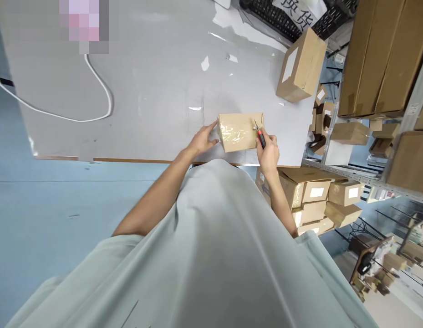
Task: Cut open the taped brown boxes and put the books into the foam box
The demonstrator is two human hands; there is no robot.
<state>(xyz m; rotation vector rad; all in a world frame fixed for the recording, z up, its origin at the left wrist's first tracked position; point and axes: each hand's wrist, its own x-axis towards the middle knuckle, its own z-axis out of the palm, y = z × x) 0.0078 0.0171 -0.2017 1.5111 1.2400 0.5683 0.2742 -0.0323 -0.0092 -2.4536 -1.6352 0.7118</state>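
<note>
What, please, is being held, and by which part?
The right hand holds a pointed tool by its handle; whether the left hand grips the taped box is unclear.

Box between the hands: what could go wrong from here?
The tool in the right hand could slip on the shiny tape toward the left hand, at the other end of the box. The box also lies close to the near edge of the table, so a hard push might knock it off.
</note>
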